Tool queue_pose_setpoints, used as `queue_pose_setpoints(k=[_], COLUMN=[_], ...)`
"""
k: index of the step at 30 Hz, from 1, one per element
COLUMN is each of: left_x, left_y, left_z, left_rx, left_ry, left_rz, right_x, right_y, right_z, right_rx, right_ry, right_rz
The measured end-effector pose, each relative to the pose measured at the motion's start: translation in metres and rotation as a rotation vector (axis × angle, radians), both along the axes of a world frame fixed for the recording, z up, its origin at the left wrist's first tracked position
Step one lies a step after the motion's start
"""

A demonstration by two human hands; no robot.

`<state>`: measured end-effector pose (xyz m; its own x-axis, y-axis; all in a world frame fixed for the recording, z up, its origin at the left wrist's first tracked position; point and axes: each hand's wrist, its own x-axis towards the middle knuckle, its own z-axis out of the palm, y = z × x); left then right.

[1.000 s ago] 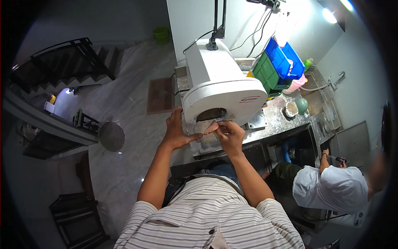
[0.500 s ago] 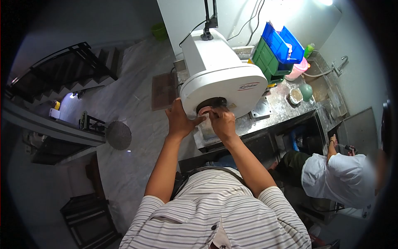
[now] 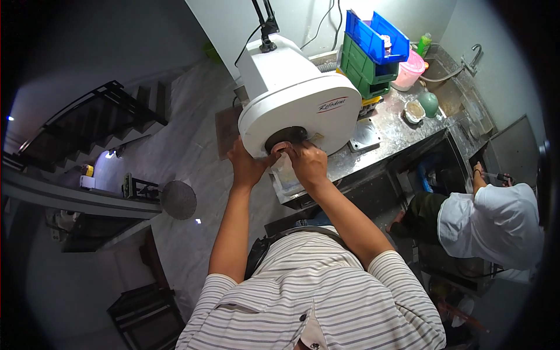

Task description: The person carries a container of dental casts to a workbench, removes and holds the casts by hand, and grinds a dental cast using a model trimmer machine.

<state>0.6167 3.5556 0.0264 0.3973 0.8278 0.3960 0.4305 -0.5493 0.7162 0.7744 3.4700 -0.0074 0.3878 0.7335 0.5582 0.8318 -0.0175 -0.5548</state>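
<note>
A small pinkish curved piece (image 3: 281, 147), shaped like a dental arch model, sits at the dark round opening (image 3: 287, 137) in the front of a white machine (image 3: 291, 111) marked "Refodent". My right hand (image 3: 309, 166) pinches the piece from the right, fingers curled at the opening's edge. From the left, my left hand (image 3: 248, 165) reaches in with its thumb against the piece, while its other fingers rest along the machine's lower left rim. The opening's inside is dark, and my fingers partly cover the piece.
Blue bin (image 3: 376, 41) and green bins (image 3: 368, 67) are stacked right of the machine. A metal plate (image 3: 365, 135), a bowl (image 3: 415, 111) and a pink bucket (image 3: 409, 71) stand on the counter near the sink (image 3: 449, 87). At right, a person in a white shirt (image 3: 490, 221) holds a tool.
The whole view has shifted, with the machine now higher and further left in it. My left thumb has moved closer to the pinkish piece. My right hand keeps its pinch.
</note>
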Motion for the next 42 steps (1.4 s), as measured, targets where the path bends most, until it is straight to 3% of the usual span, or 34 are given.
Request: queue_pose_setpoints(k=[4,13,15,18,24,42], left_x=[-0.001,-0.001,-0.002,-0.003,-0.003,0.0], left_y=[-0.002,0.0,0.006,0.007,0.005,0.002], left_z=[-0.006,-0.01,-0.018,-0.022,-0.018,-0.013], left_rx=[0.031,0.079,-0.072,-0.074,-0.056,-0.019], left_ry=[0.066,0.095,0.024,0.031,0.05,0.068], left_rz=[0.058,0.098,0.024,0.037,0.028,0.066], right_x=[-0.004,0.002,0.004,0.005,0.007,0.01], right_y=[-0.002,0.009,0.008,0.003,0.006,0.008], right_z=[-0.001,-0.013,-0.006,0.007,-0.007,-0.009], right_rx=[0.012,-0.05,0.095,0.053,-0.085,-0.041], right_ry=[-0.018,-0.049,0.112,0.073,-0.066,-0.127], right_rz=[-0.038,0.148,0.297,0.331,0.252,0.268])
